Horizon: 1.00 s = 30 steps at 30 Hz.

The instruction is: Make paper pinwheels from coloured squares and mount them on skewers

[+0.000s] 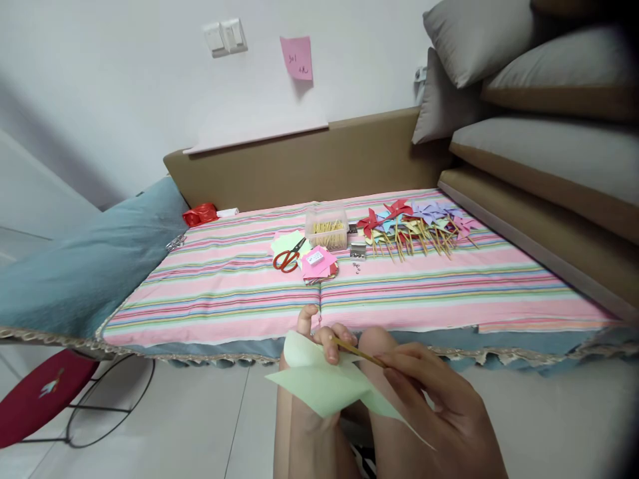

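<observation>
While the right hand [442, 399] pinches a thin tan wooden stick [360, 351], the left hand [325, 338], half-curled, holds a pale-green paper pinwheel [324, 386], probably flimsy, best gripped centrally.

A white wall [124, 80] bearing light switches [224, 37] is rising behind a brown backrest [299, 166], grey cushions [559, 156] are lying stacked at the right, and a red stool [50, 396] is standing on pale floor tiles [200, 419].

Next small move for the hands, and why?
Probably press the stick against the green paper: the right hand grips the stick, whose far end is at the left hand holding the paper; pinwheels on sticks lie nearby.
</observation>
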Each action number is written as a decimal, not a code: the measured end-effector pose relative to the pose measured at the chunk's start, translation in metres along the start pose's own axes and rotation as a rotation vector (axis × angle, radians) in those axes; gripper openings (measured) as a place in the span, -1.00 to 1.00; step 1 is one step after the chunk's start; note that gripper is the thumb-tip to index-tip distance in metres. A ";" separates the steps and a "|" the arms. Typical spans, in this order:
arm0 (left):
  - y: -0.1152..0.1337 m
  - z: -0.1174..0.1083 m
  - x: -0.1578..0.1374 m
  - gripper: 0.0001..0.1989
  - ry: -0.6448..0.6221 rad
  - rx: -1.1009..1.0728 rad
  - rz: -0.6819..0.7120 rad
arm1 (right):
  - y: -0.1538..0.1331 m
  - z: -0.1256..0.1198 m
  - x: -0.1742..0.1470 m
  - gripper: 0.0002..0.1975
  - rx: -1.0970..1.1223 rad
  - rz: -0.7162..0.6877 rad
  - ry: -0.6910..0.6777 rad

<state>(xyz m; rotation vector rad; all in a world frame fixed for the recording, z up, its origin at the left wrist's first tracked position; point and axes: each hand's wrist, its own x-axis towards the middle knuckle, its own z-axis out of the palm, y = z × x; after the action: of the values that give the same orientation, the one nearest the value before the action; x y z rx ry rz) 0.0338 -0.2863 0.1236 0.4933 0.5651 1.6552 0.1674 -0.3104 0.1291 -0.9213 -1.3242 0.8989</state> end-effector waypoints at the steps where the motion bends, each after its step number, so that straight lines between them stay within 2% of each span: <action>1: -0.001 -0.002 0.000 -0.68 0.000 -0.002 -0.006 | -0.001 -0.001 0.000 -0.79 -0.008 -0.014 0.000; 5: -0.004 -0.008 0.001 -0.70 -0.016 -0.034 0.016 | -0.003 -0.001 -0.001 -0.79 -0.047 -0.041 -0.007; 9: -0.004 -0.011 0.003 -0.66 -0.088 -0.097 0.050 | -0.006 0.001 0.000 -0.79 -0.095 -0.084 -0.027; 17: -0.003 -0.021 0.005 -0.68 -0.159 -0.160 0.043 | -0.008 0.009 0.002 -0.81 -0.096 -0.101 0.055; 22: -0.005 -0.029 0.007 -0.72 -0.168 -0.151 0.021 | -0.003 0.011 -0.001 -0.81 -0.064 -0.030 0.041; 26: -0.005 -0.031 0.008 -0.70 -0.167 -0.133 0.039 | 0.002 0.013 -0.007 -0.82 -0.014 0.086 0.003; 30: -0.005 -0.031 0.010 -0.69 -0.155 -0.114 0.057 | 0.005 0.013 -0.011 -0.84 -0.056 0.153 0.002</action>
<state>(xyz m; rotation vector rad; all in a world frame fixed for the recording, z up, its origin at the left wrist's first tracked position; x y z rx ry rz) 0.0174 -0.2790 0.0966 0.5525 0.3429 1.6756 0.1536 -0.3181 0.1210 -1.0783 -1.2951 0.9818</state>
